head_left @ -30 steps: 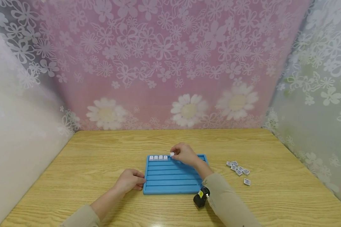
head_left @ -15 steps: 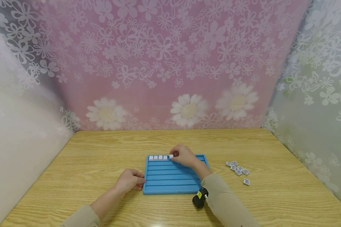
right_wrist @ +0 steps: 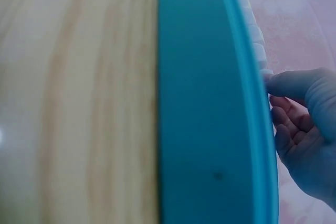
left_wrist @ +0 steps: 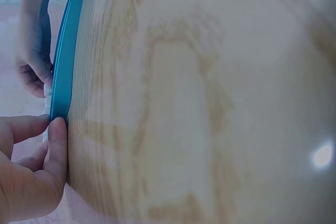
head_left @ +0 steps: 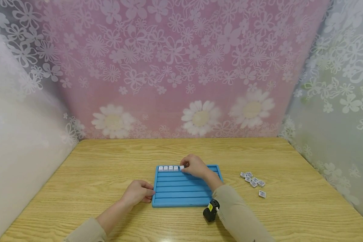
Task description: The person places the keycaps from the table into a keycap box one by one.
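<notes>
A blue tray with ridged rows lies on the table. Several white tiles with faint markings stand side by side in its far row, at the left end. My right hand pinches another white tile between thumb and fingers in that row, a small gap to the right of the others. In the right wrist view the tray's wall hides most of this tile. At the tray's left side, my left hand holds the edge, its thumb against the outer wall in the left wrist view.
Several loose tiles lie in a cluster on the wooden table to the right of the tray, with a single tile nearer me. A black wrist camera hangs by the right sleeve, over the tray's near right corner. A flowered curtain stands behind.
My right hand has lowered the tile into the far row and shifted it slightly left, toward the standing tiles. The left hand stays at the tray's edge.
</notes>
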Tool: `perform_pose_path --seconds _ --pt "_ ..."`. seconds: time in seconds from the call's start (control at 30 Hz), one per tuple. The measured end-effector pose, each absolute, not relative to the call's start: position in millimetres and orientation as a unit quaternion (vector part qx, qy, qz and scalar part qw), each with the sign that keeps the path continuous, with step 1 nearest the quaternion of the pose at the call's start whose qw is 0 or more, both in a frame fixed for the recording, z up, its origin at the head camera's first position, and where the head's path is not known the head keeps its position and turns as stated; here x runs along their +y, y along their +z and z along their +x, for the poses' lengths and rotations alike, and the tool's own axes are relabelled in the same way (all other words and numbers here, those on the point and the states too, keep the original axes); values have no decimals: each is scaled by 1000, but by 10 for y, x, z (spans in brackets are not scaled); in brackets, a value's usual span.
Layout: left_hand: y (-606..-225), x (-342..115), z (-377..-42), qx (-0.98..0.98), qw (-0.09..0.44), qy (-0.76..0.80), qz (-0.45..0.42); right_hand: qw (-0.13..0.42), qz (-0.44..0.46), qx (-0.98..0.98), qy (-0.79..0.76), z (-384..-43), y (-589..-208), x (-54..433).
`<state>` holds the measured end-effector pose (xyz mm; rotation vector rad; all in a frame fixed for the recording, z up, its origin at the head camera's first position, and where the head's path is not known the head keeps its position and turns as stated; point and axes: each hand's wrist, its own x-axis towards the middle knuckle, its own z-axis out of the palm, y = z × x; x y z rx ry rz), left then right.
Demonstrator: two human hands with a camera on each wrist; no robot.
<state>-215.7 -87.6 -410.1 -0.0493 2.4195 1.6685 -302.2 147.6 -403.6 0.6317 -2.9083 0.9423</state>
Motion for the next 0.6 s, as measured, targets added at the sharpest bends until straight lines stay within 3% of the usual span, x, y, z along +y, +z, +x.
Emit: perform_pose_path --seconds 0.6 --pt "-4096 -879 -2159 820 103 563 -13 -6 186 -929 319 -3015 -4021 1465"
